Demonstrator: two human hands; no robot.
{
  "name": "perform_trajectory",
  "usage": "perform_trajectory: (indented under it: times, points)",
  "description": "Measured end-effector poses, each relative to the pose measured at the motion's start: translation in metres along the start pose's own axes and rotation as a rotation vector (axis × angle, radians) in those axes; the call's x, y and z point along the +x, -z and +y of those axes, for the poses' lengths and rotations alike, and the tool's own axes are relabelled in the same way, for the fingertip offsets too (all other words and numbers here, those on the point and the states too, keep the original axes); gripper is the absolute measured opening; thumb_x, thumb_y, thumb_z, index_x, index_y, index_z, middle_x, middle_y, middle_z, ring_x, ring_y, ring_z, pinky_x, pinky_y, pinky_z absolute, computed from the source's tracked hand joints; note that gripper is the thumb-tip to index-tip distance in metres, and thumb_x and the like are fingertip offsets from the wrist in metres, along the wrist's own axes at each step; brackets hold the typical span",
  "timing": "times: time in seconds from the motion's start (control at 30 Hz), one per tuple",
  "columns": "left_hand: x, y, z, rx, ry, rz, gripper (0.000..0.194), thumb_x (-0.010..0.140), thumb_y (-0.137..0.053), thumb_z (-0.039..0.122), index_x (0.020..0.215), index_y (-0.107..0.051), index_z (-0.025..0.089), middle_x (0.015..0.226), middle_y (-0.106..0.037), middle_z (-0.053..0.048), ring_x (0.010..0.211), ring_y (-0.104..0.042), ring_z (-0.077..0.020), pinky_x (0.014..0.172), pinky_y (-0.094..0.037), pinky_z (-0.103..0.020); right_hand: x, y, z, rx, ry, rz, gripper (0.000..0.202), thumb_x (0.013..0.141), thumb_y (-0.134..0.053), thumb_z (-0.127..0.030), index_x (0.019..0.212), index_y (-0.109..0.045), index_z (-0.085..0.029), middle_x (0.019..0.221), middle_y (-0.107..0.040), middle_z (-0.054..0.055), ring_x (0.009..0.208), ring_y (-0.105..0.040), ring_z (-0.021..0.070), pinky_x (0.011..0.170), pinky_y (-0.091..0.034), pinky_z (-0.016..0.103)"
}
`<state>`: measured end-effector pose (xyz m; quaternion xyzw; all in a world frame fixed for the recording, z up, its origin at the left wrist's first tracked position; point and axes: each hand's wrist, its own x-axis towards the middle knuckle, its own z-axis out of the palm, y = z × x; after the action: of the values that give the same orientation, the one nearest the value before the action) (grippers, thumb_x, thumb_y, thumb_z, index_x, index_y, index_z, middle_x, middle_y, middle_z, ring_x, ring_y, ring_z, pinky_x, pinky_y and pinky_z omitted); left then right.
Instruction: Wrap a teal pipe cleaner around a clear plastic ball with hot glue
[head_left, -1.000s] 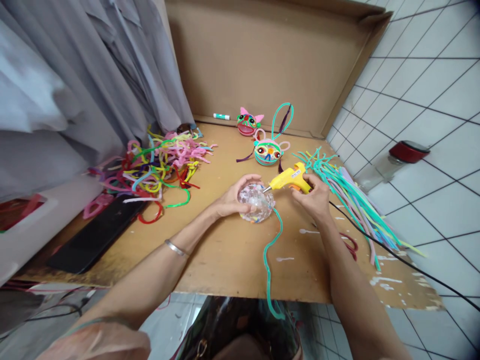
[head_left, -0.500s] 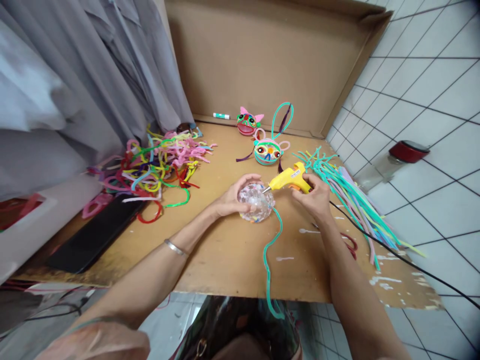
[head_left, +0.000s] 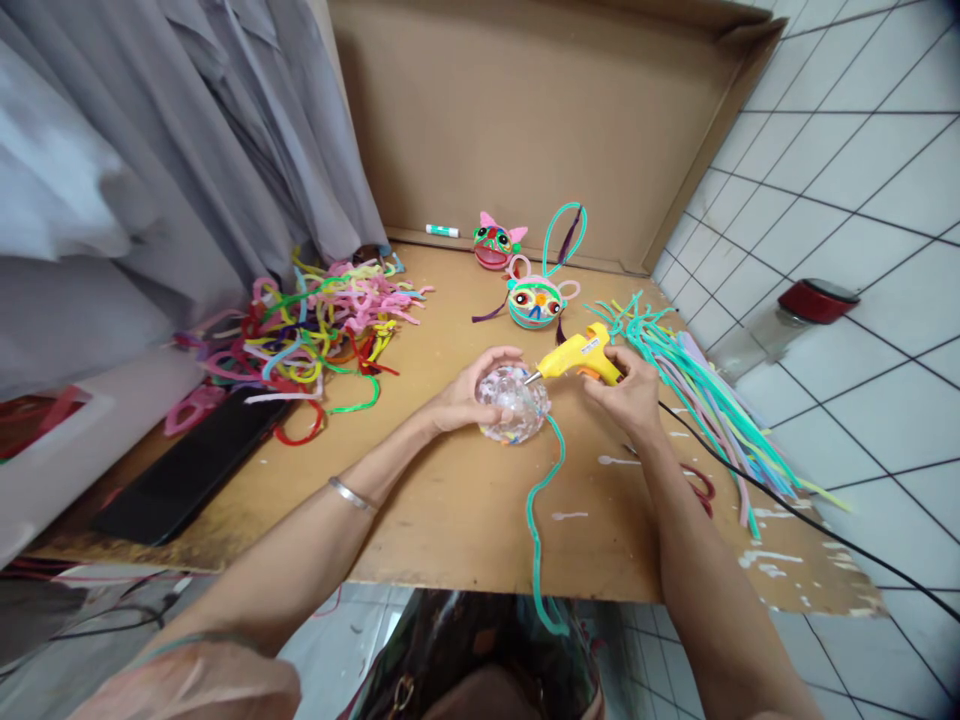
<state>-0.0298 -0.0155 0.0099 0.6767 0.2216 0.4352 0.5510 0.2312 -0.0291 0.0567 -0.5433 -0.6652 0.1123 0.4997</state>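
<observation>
My left hand point(head_left: 474, 393) is closed around the left side of a clear, round plastic piece point(head_left: 513, 408) with coloured patches at its rim. In my right hand point(head_left: 628, 392) is a yellow hot glue gun point(head_left: 576, 353), its metal nozzle pointing left at the upper right of the clear piece. Whether the tip touches the plastic I cannot tell. A turquoise pipe cleaner point(head_left: 531, 510) runs from the piece's right edge down past the table's front edge. Scissors with red handles point(head_left: 701, 488) lie partly hidden behind my right forearm.
Tangled pipe cleaners point(head_left: 322, 320) lie left, above a black flat object point(head_left: 187, 470). Straight pipe cleaners point(head_left: 712, 400) lie right, crossed by a black cord point(head_left: 795, 518). Two decorated animal heads point(head_left: 493, 246) and a glue stick point(head_left: 442, 231) stand near the cardboard point(head_left: 525, 120). A red-lidded jar point(head_left: 817, 302) is right.
</observation>
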Motion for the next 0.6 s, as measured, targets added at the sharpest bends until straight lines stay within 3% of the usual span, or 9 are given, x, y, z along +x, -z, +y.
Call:
perform_trajectory:
  times: [0.6]
  points:
    - [0.0008, -0.0013, 0.0014, 0.021, -0.025, -0.008, 0.095, 0.055, -0.092, 0.043, 0.136, -0.047, 0.021, 0.136, -0.061, -0.017, 0.131, -0.056, -0.0359, 0.115, -0.039, -0.051, 0.0007, -0.0028, 0.0022, -0.038, 0.006, 0.039, 0.028, 0.058, -0.064, -0.039, 0.078, -0.064, -0.020, 0.065, -0.060, -0.001, 0.059, -0.052, 0.0153, 0.056, -0.045, 0.028]
